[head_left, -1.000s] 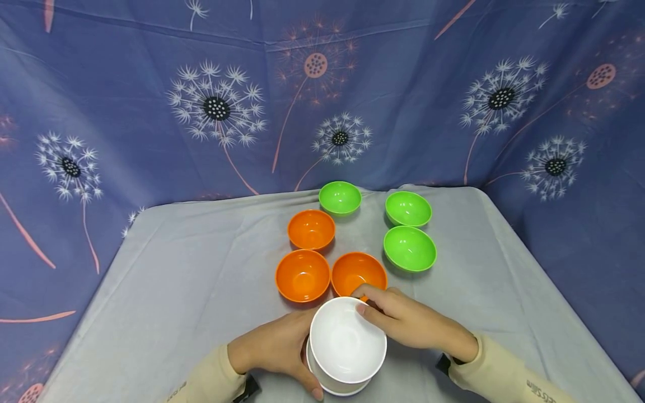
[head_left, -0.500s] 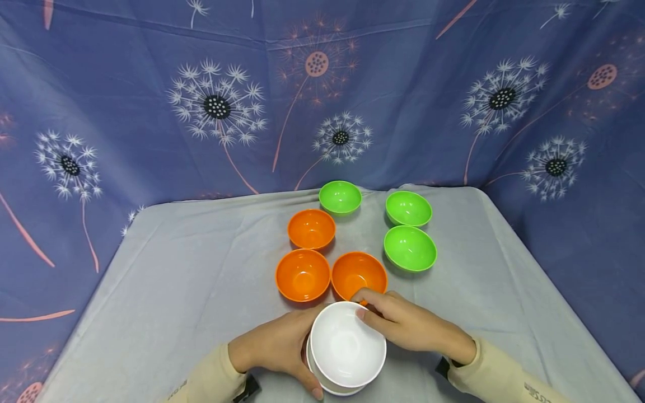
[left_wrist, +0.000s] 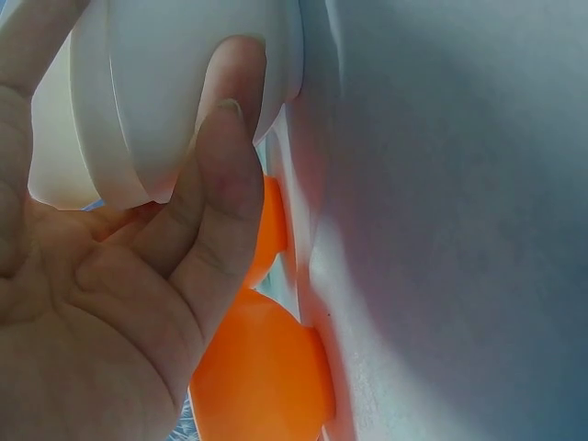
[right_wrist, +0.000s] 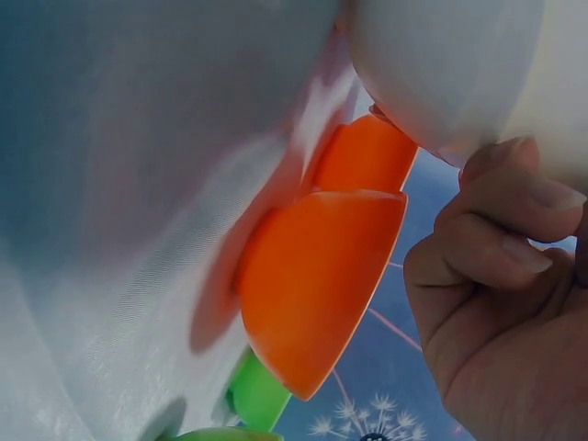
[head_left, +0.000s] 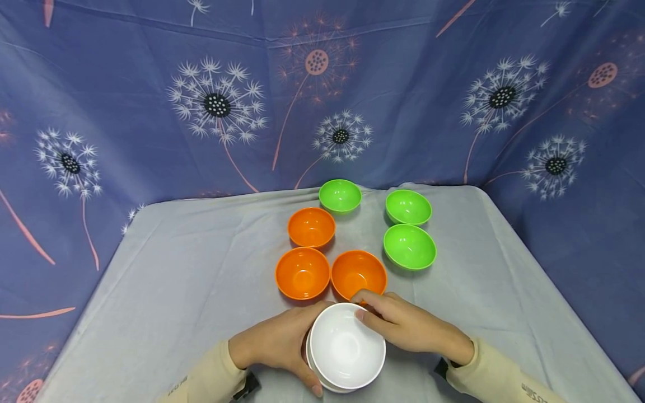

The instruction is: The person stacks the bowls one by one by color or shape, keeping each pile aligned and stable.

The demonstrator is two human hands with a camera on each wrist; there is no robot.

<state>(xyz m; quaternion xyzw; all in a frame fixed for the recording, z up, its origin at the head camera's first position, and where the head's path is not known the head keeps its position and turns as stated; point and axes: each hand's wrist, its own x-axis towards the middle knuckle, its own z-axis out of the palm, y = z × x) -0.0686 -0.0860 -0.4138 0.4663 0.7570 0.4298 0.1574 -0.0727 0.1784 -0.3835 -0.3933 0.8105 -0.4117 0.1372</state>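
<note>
At the near edge of the table, a white bowl (head_left: 347, 350) sits over a second white bowl (head_left: 328, 384), of which only a rim sliver shows on the near left. My left hand (head_left: 279, 340) curls round the left side of the lower white bowl, thumb toward me; in the left wrist view its fingers lie against the white wall. My right hand (head_left: 410, 323) pinches the far right rim of the upper white bowl, thumb on the inner side. In the right wrist view the right hand's fingers (right_wrist: 496, 220) are bent beneath that rim.
Just beyond the white bowls stand orange bowls, a left one (head_left: 302, 274), a right one (head_left: 359, 274) and a farther one (head_left: 311, 228). Green bowls stand behind and right: one at the back (head_left: 340, 196), two (head_left: 409, 207) close together. A patterned cloth (head_left: 393, 84) hangs behind the grey tablecloth (head_left: 191, 263).
The upper white bowl has come down a little into the lower one, so less of the lower rim shows. My right hand has moved down slightly with it; the left stays put.
</note>
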